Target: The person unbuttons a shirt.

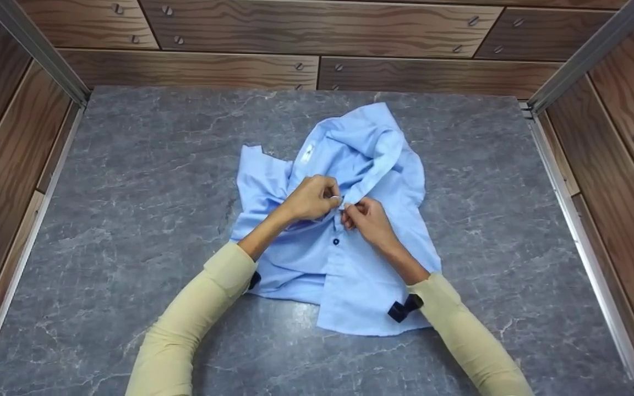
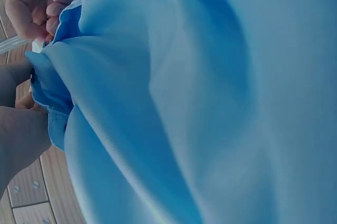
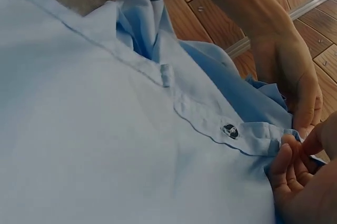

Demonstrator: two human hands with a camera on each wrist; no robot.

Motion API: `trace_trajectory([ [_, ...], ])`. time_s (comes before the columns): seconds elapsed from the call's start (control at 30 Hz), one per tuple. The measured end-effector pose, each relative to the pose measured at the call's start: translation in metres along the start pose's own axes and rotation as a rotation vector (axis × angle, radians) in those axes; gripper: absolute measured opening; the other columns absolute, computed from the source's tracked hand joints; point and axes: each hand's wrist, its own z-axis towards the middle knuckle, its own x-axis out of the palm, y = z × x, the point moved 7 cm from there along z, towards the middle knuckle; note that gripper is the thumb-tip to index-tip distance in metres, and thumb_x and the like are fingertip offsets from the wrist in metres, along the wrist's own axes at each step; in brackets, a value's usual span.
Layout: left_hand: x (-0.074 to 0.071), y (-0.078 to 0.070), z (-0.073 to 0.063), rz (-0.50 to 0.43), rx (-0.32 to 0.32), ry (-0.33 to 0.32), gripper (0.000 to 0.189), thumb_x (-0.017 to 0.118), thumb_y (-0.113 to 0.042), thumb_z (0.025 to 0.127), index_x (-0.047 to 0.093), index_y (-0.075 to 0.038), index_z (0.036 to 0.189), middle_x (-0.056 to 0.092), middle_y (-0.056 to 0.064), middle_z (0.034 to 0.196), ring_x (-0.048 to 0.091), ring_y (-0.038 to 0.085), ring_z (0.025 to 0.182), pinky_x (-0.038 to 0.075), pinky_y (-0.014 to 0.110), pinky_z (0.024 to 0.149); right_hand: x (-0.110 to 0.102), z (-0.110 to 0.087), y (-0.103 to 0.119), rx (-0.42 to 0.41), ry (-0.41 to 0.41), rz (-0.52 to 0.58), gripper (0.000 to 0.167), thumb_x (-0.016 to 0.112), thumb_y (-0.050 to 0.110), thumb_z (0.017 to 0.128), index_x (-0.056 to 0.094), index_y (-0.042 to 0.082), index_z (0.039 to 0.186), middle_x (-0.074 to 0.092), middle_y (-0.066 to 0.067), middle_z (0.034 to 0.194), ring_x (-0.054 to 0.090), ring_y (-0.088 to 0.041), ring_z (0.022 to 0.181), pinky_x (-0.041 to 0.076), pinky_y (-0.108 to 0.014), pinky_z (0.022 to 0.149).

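A light blue shirt lies rumpled on the table, its front placket running down the middle. My left hand pinches the placket edge from the left, and my right hand pinches it from the right, with the fingertips of both close together. Just below them a dark button shows on the placket; the right wrist view also shows this button. In the left wrist view, folds of the shirt fill most of the picture. What lies between the fingertips is largely hidden.
The grey marbled table extends around the shirt. Wood-patterned panels stand behind it and at both sides, with metal rails along the side edges. A black wrist-camera piece hangs by the right sleeve, over the shirt's lower part.
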Motion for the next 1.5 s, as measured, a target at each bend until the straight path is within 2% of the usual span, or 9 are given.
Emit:
trace_trajectory([
  [0.2, 0.003, 0.003, 0.000, -0.147, -0.066, -0.027, 0.013, 0.063, 0.001, 0.087, 0.062, -0.007, 0.076, 0.057, -0.005, 0.065, 0.049, 0.008, 0.056, 0.041, 0.023, 0.056, -0.004, -0.010, 0.017, -0.334, -0.173, -0.554, 0.019, 0.058, 0.009, 0.091, 0.052, 0.006, 0.073, 0.050, -0.002, 0.064, 0.050, -0.021, 0.058, 0.042, -0.036, 0.055],
  [0.27, 0.004, 0.003, 0.001, -0.164, -0.067, -0.023, 0.014, 0.063, 0.001, 0.087, 0.062, -0.007, 0.076, 0.056, -0.004, 0.064, 0.048, 0.007, 0.056, 0.041, 0.023, 0.055, -0.003, -0.011, 0.019, -0.377, -0.191, -0.607, 0.023, 0.057, 0.010, 0.091, 0.048, 0.007, 0.071, 0.046, -0.004, 0.064, 0.049, -0.026, 0.058, 0.041, -0.041, 0.055],
  [0.47, 0.007, 0.002, 0.000, -0.172, -0.037, -0.011, 0.014, 0.063, 0.001, 0.089, 0.062, -0.007, 0.077, 0.057, -0.004, 0.065, 0.050, 0.008, 0.056, 0.041, 0.023, 0.055, -0.007, -0.008, 0.015, -0.311, -0.176, -0.539, 0.021, 0.056, 0.010, 0.090, 0.045, 0.009, 0.072, 0.044, -0.002, 0.065, 0.047, -0.024, 0.059, 0.038, -0.038, 0.056],
  [0.67, 0.006, 0.002, 0.000, -0.172, 0.005, -0.032, 0.014, 0.063, 0.002, 0.089, 0.062, -0.005, 0.077, 0.058, -0.004, 0.065, 0.052, 0.008, 0.059, 0.042, 0.022, 0.057, -0.008, -0.005, 0.017, -0.288, -0.161, -0.549, 0.015, 0.056, 0.010, 0.092, 0.055, 0.002, 0.080, 0.052, -0.011, 0.075, 0.054, -0.031, 0.074, 0.043, -0.045, 0.067],
  [0.77, 0.007, 0.000, 0.000, -0.195, 0.025, -0.025, 0.013, 0.062, 0.003, 0.090, 0.063, -0.004, 0.078, 0.059, -0.002, 0.066, 0.055, 0.008, 0.061, 0.044, 0.022, 0.058, -0.009, -0.006, 0.018, -0.310, -0.168, -0.513, 0.012, 0.057, 0.008, 0.091, 0.058, -0.001, 0.084, 0.055, -0.014, 0.080, 0.055, -0.033, 0.078, 0.044, -0.046, 0.071],
  [1.0, 0.009, -0.003, 0.001, -0.249, 0.049, -0.018, 0.012, 0.064, 0.003, 0.089, 0.064, -0.002, 0.078, 0.059, -0.003, 0.066, 0.055, 0.008, 0.061, 0.044, 0.021, 0.059, -0.012, -0.009, 0.022, -0.442, -0.239, -0.439, 0.007, 0.057, 0.004, 0.083, 0.057, -0.002, 0.079, 0.053, -0.011, 0.073, 0.053, -0.026, 0.069, 0.043, -0.039, 0.064],
  [1.1, 0.010, -0.004, 0.001, -0.272, 0.044, -0.010, 0.012, 0.064, 0.003, 0.089, 0.064, -0.002, 0.078, 0.059, -0.004, 0.065, 0.053, 0.006, 0.058, 0.043, 0.021, 0.057, -0.014, -0.010, 0.022, -0.459, -0.279, -0.413, 0.007, 0.057, 0.004, 0.079, 0.059, -0.003, 0.079, 0.054, -0.010, 0.073, 0.053, -0.025, 0.069, 0.043, -0.037, 0.064],
  [1.3, 0.010, -0.003, 0.000, -0.354, 0.008, 0.016, 0.013, 0.062, 0.002, 0.090, 0.063, -0.003, 0.079, 0.058, -0.003, 0.064, 0.046, 0.006, 0.052, 0.038, 0.021, 0.049, -0.020, -0.009, 0.016, -0.376, -0.320, -0.323, 0.009, 0.059, 0.001, 0.076, 0.053, 0.003, 0.070, 0.048, -0.001, 0.066, 0.048, -0.019, 0.061, 0.038, -0.029, 0.057],
  [1.5, 0.003, -0.002, 0.000, -0.368, -0.040, 0.084, 0.011, 0.058, 0.003, 0.092, 0.059, -0.005, 0.085, 0.057, -0.001, 0.067, 0.044, 0.006, 0.052, 0.037, 0.021, 0.047, -0.034, -0.004, 0.010, -0.268, -0.353, -0.150, 0.013, 0.059, 0.002, 0.080, 0.057, 0.006, 0.068, 0.051, 0.003, 0.062, 0.049, -0.012, 0.058, 0.039, -0.024, 0.054],
])
